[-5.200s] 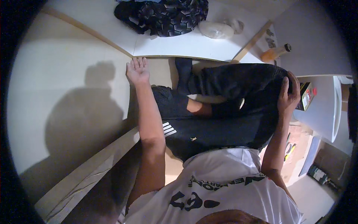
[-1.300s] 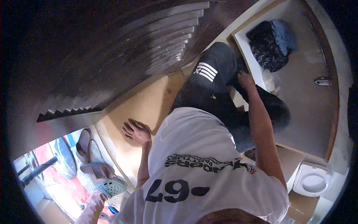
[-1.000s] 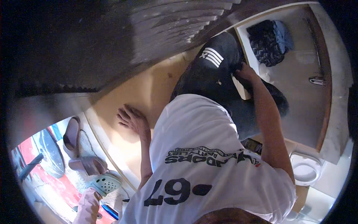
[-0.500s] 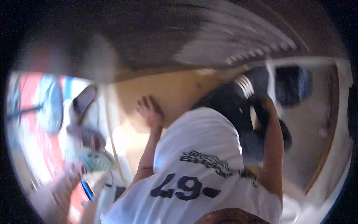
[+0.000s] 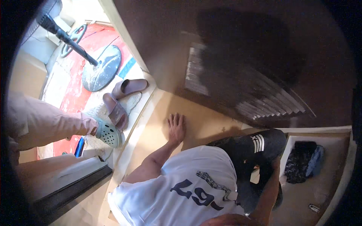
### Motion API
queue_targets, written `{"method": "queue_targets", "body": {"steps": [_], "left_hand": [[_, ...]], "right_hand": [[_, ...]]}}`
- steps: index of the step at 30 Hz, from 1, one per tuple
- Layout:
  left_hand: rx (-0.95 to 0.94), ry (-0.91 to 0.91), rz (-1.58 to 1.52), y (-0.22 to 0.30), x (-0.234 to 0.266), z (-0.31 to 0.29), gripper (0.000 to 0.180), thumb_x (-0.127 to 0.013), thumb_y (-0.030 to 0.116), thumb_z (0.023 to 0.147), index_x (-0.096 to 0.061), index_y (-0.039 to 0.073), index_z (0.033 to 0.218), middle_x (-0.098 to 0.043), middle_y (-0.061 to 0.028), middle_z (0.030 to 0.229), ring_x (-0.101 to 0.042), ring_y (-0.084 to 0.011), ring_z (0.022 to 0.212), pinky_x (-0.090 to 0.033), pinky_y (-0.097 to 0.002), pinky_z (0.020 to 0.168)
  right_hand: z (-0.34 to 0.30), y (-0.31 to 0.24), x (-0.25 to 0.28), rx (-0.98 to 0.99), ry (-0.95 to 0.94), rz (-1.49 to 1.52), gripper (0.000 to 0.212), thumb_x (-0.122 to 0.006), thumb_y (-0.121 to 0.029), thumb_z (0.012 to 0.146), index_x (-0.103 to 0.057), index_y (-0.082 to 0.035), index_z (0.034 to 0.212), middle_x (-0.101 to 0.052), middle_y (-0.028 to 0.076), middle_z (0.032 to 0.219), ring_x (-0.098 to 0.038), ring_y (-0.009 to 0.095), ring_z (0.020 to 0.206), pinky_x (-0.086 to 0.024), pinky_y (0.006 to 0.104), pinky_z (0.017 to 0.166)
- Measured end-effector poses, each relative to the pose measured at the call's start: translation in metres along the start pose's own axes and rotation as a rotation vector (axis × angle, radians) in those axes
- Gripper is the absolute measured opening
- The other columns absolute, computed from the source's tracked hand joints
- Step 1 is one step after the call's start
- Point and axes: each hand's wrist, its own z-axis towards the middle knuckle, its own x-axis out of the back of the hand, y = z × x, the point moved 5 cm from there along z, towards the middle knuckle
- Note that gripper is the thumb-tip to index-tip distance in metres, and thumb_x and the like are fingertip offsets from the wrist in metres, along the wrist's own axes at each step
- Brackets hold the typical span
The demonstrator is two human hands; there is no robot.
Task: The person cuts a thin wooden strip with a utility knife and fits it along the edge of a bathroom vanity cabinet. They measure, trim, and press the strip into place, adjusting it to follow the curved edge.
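My left hand (image 5: 176,129) lies palm down on the tan floor (image 5: 162,109), fingers spread, holding nothing. The arm reaches out past my white shirt (image 5: 177,169). On the right, my right forearm (image 5: 268,192) runs up to my dark trousers (image 5: 241,150) with white stripes at the bent leg. The right hand is at the trousers, near the knee; its fingers are lost against the dark cloth. Whether it holds anything is hidden.
A dark brown panel (image 5: 166,41) with louvred slats stands ahead. Leftward are purple slippers (image 5: 130,87), a fan base (image 5: 101,69), a red mat (image 5: 75,94) and another person's leg in a pale clog (image 5: 107,133). Dark crumpled cloth (image 5: 299,162) lies on the right.
The view has turned and steadied, so the doorway, fan and slippers show clearly at left. My left hand stays flat on the floor; my right hand stays by the trouser leg.
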Motion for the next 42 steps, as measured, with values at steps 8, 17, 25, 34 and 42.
{"method": "queue_targets", "body": {"steps": [8, 17, 25, 34, 42], "left_hand": [[-0.096, 0.085, 0.124, -0.009, 0.003, -0.005, 0.051, -0.045, 0.022, 0.091, -0.034, 0.008, 0.139, -0.029, -0.0220, 0.144, -0.017, -0.0431, 0.137, -0.013, -0.0589, 0.110], [-0.221, 0.116, 0.188, -0.044, -0.034, -0.002, 0.060, -0.048, 0.021, 0.090, -0.026, 0.007, 0.144, -0.027, -0.0205, 0.147, -0.017, -0.0410, 0.139, -0.011, -0.0598, 0.109], [-0.172, 0.077, 0.343, -0.042, -0.057, 0.013, 0.056, -0.033, 0.036, 0.094, -0.030, 0.012, 0.144, -0.029, -0.0166, 0.148, -0.021, -0.0408, 0.138, -0.017, -0.0598, 0.108], [-0.103, 0.153, 0.353, -0.028, -0.044, 0.005, 0.055, -0.040, 0.035, 0.091, -0.035, 0.016, 0.143, -0.031, -0.0128, 0.148, -0.030, -0.0358, 0.135, -0.024, -0.0563, 0.107], [-0.278, -0.313, 0.243, -0.027, -0.032, 0.042, 0.034, -0.052, 0.021, 0.090, -0.056, 0.008, 0.121, -0.054, -0.0159, 0.125, -0.053, -0.0302, 0.114, -0.043, -0.0434, 0.094]], "right_hand": [[-0.027, 0.005, -0.030, -0.165, 0.069, -0.071, 0.035, -0.054, -0.022, 0.084, -0.061, 0.000, 0.110, -0.062, 0.025, 0.108, -0.055, 0.043, 0.107, -0.045, 0.0460, 0.089], [-0.019, -0.047, -0.012, -0.053, 0.161, 0.199, 0.047, -0.052, -0.039, 0.091, -0.055, -0.005, 0.123, -0.054, 0.024, 0.124, -0.052, 0.041, 0.113, -0.041, 0.0455, 0.098], [-0.047, -0.027, 0.003, -0.256, 0.138, 0.109, 0.045, -0.055, -0.044, 0.087, -0.061, -0.007, 0.112, -0.063, 0.023, 0.104, -0.058, 0.041, 0.100, -0.046, 0.0478, 0.084], [-0.047, -0.007, -0.018, -0.369, 0.168, 0.111, 0.048, -0.059, -0.045, 0.084, -0.062, -0.005, 0.109, -0.063, 0.022, 0.105, -0.059, 0.039, 0.102, -0.047, 0.0456, 0.088], [-0.054, -0.018, -0.008, -0.476, -0.082, 0.071, 0.057, -0.055, -0.050, 0.085, -0.064, -0.001, 0.110, -0.062, 0.020, 0.113, -0.059, 0.036, 0.106, -0.046, 0.0435, 0.092]]}}
